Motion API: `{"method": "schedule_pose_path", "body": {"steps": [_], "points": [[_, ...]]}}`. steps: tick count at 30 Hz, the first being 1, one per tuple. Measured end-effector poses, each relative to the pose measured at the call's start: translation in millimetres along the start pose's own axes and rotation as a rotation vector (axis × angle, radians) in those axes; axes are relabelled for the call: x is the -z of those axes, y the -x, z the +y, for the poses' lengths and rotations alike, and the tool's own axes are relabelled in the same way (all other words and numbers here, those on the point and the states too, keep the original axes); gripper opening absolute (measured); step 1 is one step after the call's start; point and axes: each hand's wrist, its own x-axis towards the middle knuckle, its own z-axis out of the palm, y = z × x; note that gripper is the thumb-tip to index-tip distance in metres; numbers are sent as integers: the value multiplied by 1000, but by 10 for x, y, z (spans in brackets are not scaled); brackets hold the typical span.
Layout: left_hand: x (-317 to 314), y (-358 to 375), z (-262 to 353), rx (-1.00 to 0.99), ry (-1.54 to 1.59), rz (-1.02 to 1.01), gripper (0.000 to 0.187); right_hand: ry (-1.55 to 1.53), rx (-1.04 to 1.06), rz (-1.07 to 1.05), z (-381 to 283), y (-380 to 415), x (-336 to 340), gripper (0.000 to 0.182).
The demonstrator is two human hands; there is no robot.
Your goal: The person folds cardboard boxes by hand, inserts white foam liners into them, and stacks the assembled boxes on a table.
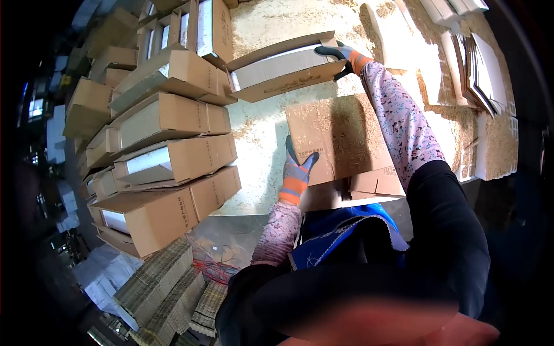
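My right hand [345,58], in a grey and orange glove, grips the right end of an open long cardboard box [283,72] with a cardboard-covered piece inside. Thumb and fingers lie on either side of that end. My left hand [298,173], gloved alike, is at the left edge of a larger cardboard box [340,135] strewn with wood shavings. Its thumb and forefinger are spread apart, and its palm rests near the box's lower left corner. Below the larger box, close to my body, sits another carton [378,182], partly covered.
Several open cartons [190,155] with white pieces inside stand in rows at the left. White panels [487,72] and shaving-covered blocks [497,144] are at the right. Shavings lie on the pale table [254,127]. Stacked slatted bundles [156,282] are at the lower left.
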Motion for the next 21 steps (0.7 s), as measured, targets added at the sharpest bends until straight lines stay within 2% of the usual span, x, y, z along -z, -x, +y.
{"method": "schedule_pose_path", "body": {"steps": [2, 3, 4, 8, 10, 12, 14, 15, 16, 17, 18, 19, 20, 21], "points": [[-134, 266, 55, 52, 128, 22, 80, 3, 15, -7, 23, -6, 31, 86], [-174, 294, -99, -2, 169, 10, 84, 6, 25, -7, 19, 7, 49, 86], [-189, 348, -241, -27, 24, 27, 86, 8, 38, -6, 20, 32, 78, 85], [-353, 641, -233, -47, -23, 36, 85, 13, 125, 69, 56, 286, 220, 84], [-435, 744, -226, -45, -44, 61, 85, -57, 179, 225, 90, 699, 257, 76], [-510, 861, -195, -53, 61, 90, 83, -115, 372, 324, 389, 1176, 449, 63], [-561, 941, -229, -13, 121, 103, 79, 128, 576, 528, 1095, 1560, 771, 50], [-606, 993, -234, -57, 153, 131, 78, 163, 518, 635, 1255, 2084, 753, 46], [-653, 1009, -227, -108, 187, 161, 78, 378, 704, 829, 1744, 2266, 860, 45], [-663, 1024, -255, -148, 165, 146, 77, 615, 473, 953, 1793, 2790, 728, 41], [-677, 1049, -224, -150, 103, 136, 76, 159, 420, 856, 2274, 2894, 742, 44], [-717, 1064, -165, -185, 135, 107, 75, 328, 303, 788, 2201, 3288, 677, 44], [-757, 1102, -109, -216, 165, 79, 74, 236, 398, 748, 2477, 3422, 684, 45], [-777, 1130, -51, -163, 184, 44, 70, 225, 432, 751, 2570, 3575, 706, 44]]}}
